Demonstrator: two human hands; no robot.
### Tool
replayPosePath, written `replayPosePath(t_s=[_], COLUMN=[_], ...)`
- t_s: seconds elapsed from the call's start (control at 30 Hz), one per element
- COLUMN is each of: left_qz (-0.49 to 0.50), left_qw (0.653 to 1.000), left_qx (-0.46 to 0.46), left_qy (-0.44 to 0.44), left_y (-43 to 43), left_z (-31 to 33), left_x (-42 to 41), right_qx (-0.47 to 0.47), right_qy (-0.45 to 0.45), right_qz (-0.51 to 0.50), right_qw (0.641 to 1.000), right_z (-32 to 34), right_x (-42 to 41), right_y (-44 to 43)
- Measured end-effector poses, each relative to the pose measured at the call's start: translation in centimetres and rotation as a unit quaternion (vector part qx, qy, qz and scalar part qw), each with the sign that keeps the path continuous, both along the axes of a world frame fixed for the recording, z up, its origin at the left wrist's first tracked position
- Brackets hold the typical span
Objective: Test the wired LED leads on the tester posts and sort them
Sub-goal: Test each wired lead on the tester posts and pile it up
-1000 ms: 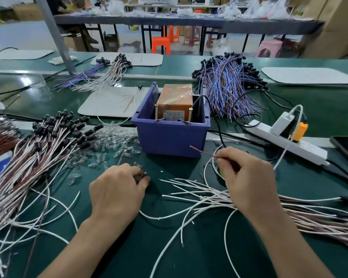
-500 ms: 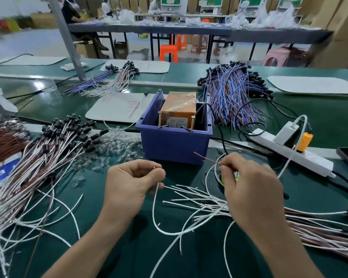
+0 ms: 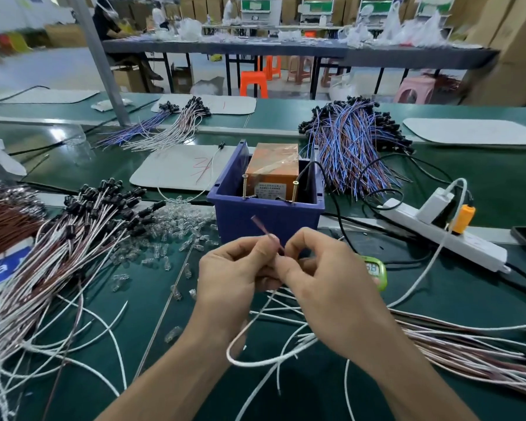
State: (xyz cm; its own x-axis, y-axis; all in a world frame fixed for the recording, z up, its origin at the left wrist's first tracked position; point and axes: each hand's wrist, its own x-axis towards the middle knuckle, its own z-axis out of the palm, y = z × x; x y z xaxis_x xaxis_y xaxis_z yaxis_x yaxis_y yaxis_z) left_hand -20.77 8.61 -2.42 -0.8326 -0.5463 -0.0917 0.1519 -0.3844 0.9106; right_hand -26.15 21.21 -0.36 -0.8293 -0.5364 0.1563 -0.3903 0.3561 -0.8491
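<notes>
Head view, looking down across a green bench (image 3: 483, 183) crowded with wiring. Takes in, on the left, a wide fan of white-and-brown leads (image 3: 73, 238) tipped with black caps; far right, a blue-and-brown bundle (image 3: 349, 147); near right, a flatter sheaf of brown-and-white leads (image 3: 468, 344) running off the edge. Finds at centre a blue bin (image 3: 301, 217) holding an orange tester box (image 3: 274, 162), with two upright screw posts, left post (image 3: 244, 186) and right post (image 3: 295, 191), at the bin's near wall. Picks out a white power strip (image 3: 456, 238) right of the bin and a white mat (image 3: 176, 168) to its far left. Catches the left hand (image 3: 231, 278) and right hand (image 3: 325, 287) meeting fingertip to fingertip just near of the bin, both with fingers curled, pinching a thin brown wire (image 3: 260, 227), its free end slanting up-left before the bin's near wall, short of the posts. Follows a white wire (image 3: 246, 363) dropping from under the hands into a loop by the wrists, grip on it hidden. Notes loose clear LEDs (image 3: 176, 220) scattered left of the bin, and a small green counter (image 3: 375, 270) just right of the right hand.
</notes>
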Motion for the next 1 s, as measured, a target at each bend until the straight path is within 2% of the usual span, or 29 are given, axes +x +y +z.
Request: replayPosePath(t_s=[0.1,0.2,0.33,0.4,0.47,0.67,0.83,0.87,0.93,0.97,1.0], left_qz=[0.007,0.000,0.028,0.070,0.080,0.011,0.069,0.080,0.089,0.071,0.034], left_qw=[0.999,1.000,0.988,0.956,0.932,0.939,0.947,0.940,0.905,0.901,0.917], left_qx=[0.039,0.004,-0.151,-0.284,-0.352,-0.342,-0.311,-0.327,-0.407,-0.420,-0.393], left_qy=[-0.005,-0.006,-0.009,-0.032,-0.041,-0.023,-0.039,-0.054,-0.085,-0.081,-0.065], left_y=[-0.1,-0.2,-0.4,-0.9,-1.4,-2.4,-2.9,-3.0,-3.0,-2.9,-2.7], left_z=[-0.3,-0.5,-0.8,-1.2,-1.4,-1.7,-1.3,-1.2,-0.9,-0.7,-0.6], left_x=[-0.1,0.2,0.7,0.9,0.9,0.7,0.9,1.0,1.5,1.6,1.7], right_qx=[-0.004,0.015,-0.053,-0.063,-0.058,-0.056,-0.092,-0.097,-0.098,-0.095,-0.091], right_qy=[-0.020,-0.091,-0.180,-0.181,-0.172,-0.121,-0.109,-0.109,-0.108,-0.108,-0.109], right_qz=[-0.027,0.002,0.039,0.032,0.031,-0.005,-0.042,-0.044,-0.039,-0.031,-0.020], right_qw=[0.999,0.996,0.981,0.981,0.983,0.991,0.989,0.988,0.989,0.989,0.990], right_z=[-0.5,-0.9,-1.1,-1.1,-1.0,-1.4,-1.0,-0.8,-0.4,-0.3,-0.1], right_x=[-0.5,-1.3,-1.8,-1.9,-2.0,-2.2,-3.1,-3.2,-3.2,-3.1,-2.9], right_y=[-0.3,-0.1,0.1,0.3,0.4,0.3,0.8,0.8,0.5,0.3,0.0])
